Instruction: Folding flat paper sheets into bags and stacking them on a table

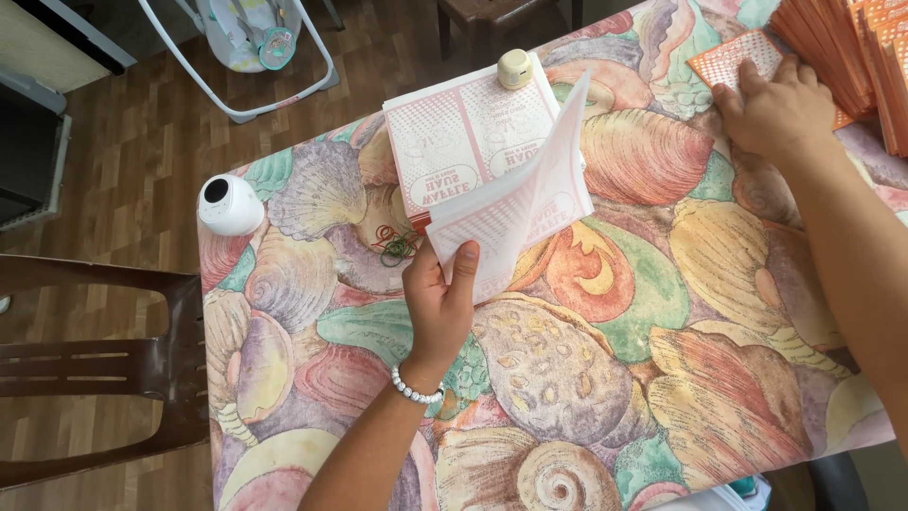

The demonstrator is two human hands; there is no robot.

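Note:
My left hand (442, 305) pinches the near corner of a pink-and-white printed paper sheet (530, 203) and lifts it, curled, off a stack of the same flat sheets (454, 142). A pearl bracelet circles that wrist. My right hand (777, 112) lies flat, fingers spread, on a folded orange patterned piece (733, 59) at the far right of the table. Beside it stands a row of several folded orange pieces (856, 52).
The table wears a seashell-print cloth (605, 360). A small round cream object (515, 68) rests on the stack's far edge. Loose rubber bands (395, 246) lie near the stack. A white round device (227, 203) sits at the left edge. A brown chair (90, 364) stands left.

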